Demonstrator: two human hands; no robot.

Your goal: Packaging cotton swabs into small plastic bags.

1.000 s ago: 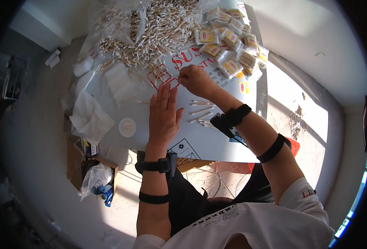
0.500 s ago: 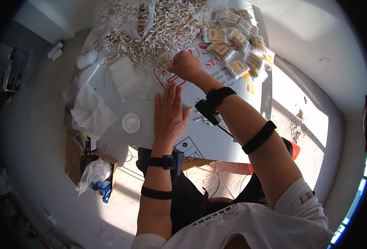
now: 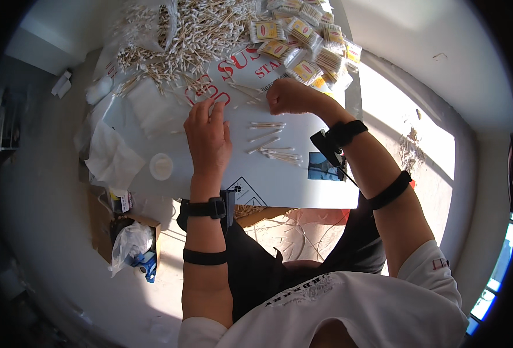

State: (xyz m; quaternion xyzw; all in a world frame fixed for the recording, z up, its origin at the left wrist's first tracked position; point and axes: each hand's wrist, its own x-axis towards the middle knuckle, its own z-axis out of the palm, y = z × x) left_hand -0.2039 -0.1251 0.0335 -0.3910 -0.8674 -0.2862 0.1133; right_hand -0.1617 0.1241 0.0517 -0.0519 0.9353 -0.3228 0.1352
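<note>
My right hand (image 3: 294, 96) is closed above the white printed sheet; its fingertips are hidden, so I cannot tell what is in them. Several loose cotton swabs (image 3: 246, 91) lie just left of its fingers. My left hand (image 3: 209, 138) is open on the sheet, fingers slightly bent and thumb apart, near the edge of the big swab heap (image 3: 193, 35). Between the hands and nearer to me, more swabs (image 3: 265, 136) rest in a loose row. A small round white dish (image 3: 161, 166) is left of my left wrist.
Clear bags of swabs with yellow labels (image 3: 303, 32) are piled at the far right. White tissue-like sheets (image 3: 111, 153) lie at the left, beside a crumpled white wad (image 3: 99, 90). Below the table's left edge stands a cardboard box (image 3: 103, 226) with a plastic bag.
My right hand has moved right and nearer, away from the heap, uncovering swabs on the sheet. My left fingers have bent a little. The whole view has shifted.
</note>
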